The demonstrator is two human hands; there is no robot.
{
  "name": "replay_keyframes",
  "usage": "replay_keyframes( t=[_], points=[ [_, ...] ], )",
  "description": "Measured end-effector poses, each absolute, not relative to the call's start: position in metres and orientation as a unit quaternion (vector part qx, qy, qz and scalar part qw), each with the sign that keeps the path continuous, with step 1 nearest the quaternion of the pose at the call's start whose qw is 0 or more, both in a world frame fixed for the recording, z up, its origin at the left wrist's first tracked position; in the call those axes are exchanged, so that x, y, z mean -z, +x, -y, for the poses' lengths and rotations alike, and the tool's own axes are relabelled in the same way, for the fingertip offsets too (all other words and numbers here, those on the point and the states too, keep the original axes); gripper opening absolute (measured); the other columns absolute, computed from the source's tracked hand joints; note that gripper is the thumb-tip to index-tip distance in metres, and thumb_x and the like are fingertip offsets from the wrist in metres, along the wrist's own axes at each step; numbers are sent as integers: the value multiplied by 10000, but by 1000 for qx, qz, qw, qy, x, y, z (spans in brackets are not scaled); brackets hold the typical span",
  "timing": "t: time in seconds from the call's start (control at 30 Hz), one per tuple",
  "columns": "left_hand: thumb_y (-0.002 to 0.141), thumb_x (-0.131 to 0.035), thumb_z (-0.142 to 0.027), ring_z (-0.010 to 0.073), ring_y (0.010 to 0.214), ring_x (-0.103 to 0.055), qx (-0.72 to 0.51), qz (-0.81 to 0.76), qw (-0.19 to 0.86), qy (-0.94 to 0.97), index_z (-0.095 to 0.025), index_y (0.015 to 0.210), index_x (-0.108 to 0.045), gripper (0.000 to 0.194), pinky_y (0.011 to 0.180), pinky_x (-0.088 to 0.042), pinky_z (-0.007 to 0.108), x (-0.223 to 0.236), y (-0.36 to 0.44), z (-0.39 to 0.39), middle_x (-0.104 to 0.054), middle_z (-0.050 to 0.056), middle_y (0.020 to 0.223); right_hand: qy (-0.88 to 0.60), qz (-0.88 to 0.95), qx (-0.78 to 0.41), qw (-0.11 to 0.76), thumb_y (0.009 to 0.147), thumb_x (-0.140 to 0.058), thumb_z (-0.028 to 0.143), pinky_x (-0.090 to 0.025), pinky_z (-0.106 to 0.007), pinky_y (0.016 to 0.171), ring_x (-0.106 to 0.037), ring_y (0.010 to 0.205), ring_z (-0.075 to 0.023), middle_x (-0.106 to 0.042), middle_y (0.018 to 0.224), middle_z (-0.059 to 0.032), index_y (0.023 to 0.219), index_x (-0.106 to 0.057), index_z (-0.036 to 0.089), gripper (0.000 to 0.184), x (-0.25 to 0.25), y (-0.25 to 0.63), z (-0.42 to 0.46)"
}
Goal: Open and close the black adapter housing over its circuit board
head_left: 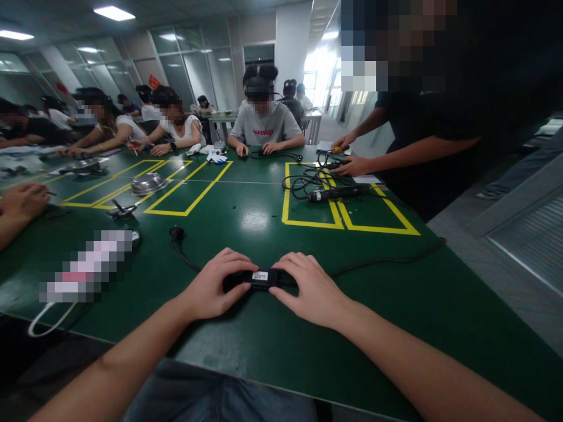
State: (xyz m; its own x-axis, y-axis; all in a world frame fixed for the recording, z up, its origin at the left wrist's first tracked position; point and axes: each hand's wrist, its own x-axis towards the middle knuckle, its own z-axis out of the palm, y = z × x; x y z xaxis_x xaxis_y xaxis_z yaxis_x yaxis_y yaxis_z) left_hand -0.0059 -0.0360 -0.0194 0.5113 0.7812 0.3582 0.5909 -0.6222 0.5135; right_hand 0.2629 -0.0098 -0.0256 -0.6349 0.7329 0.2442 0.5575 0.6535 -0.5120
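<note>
A small black in-line box (261,277) with a white printed label sits on a power cord, close above the green table. My left hand (219,282) pinches its left end between thumb and fingers. At the right end, my right hand (303,285) grips it the same way, fingers curled. From the left side the cord runs to a black plug (176,233) lying on the table. On the right, the black cord (387,261) stretches away toward the table's edge. The print on the label is too small to read.
Yellow tape outlines (312,224) mark the green table (246,334). A black corded tool (336,193) and tangled cables lie at back right, under a standing person's hands (349,165). A metal bowl (149,184) stands at back left; another person's hand (26,199) rests at far left.
</note>
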Motion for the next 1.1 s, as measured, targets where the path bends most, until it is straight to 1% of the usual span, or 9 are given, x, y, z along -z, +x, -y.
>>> replay_keyframes(
  t=[0.37,0.53,0.57,0.7,0.8,0.9,0.97,1.03,1.1],
  points=[
    [975,-694,-293,264,1060,-701,-283,-420,188,842,-226,1221,-752,261,962,-560,421,20,-6,35,-790,93,1152,-373,877,-213,214,955,-807,220,-469,-433,944,-666,1097,-270,-744,1169,-75,1158,-738,208,214,25,263,9],
    [998,-654,-334,220,914,-694,-330,-491,216,776,-211,1129,-734,197,812,-546,344,25,-11,30,-778,66,1029,-418,854,-212,225,901,-849,251,-484,-447,944,-662,1049,-291,-724,1183,-105,1394,-591,175,561,28,262,12],
    [999,-655,-347,219,914,-695,-335,-500,218,768,-210,1115,-732,195,814,-545,342,26,-12,30,-776,65,1026,-423,852,-211,225,900,-846,256,-487,-441,930,-662,1031,-290,-721,1169,-106,1387,-584,175,559,28,261,12],
    [935,-767,-404,243,998,-701,-302,-466,219,803,-230,1148,-755,276,917,-548,366,23,-8,31,-781,61,1079,-401,867,-204,213,940,-778,222,-484,-423,906,-662,1020,-283,-718,1112,-91,1226,-640,201,318,29,261,12],
    [942,-766,-407,230,943,-700,-289,-455,225,812,-236,1152,-769,271,888,-548,349,21,-6,33,-787,48,1040,-396,869,-196,222,945,-766,227,-488,-431,914,-665,1027,-289,-719,1114,-93,1277,-630,203,359,30,261,12],
    [970,-726,-445,209,848,-684,-305,-496,218,783,-235,1163,-777,290,791,-540,321,22,-8,31,-773,42,997,-405,862,-199,232,929,-790,239,-493,-430,905,-668,1012,-288,-716,1121,-89,1339,-601,208,453,32,261,12],
    [956,-731,-440,212,834,-676,-327,-533,191,757,-233,1181,-771,309,775,-543,326,26,-11,29,-758,43,987,-415,856,-202,232,924,-799,247,-494,-423,885,-667,997,-286,-714,1120,-86,1357,-582,205,486,33,260,12],
    [946,-730,-405,234,892,-691,-335,-559,168,740,-234,1196,-764,305,836,-568,360,30,-12,25,-758,53,1017,-425,853,-201,229,936,-788,245,-489,-413,857,-663,976,-280,-713,1105,-85,1336,-581,194,454,34,260,10],
    [966,-697,-368,260,989,-712,-324,-565,168,740,-237,1197,-760,273,936,-582,415,34,-11,22,-772,70,1081,-424,856,-196,223,954,-767,224,-477,-404,839,-658,952,-269,-711,1057,-73,1222,-618,192,309,33,261,9]
  ],
)
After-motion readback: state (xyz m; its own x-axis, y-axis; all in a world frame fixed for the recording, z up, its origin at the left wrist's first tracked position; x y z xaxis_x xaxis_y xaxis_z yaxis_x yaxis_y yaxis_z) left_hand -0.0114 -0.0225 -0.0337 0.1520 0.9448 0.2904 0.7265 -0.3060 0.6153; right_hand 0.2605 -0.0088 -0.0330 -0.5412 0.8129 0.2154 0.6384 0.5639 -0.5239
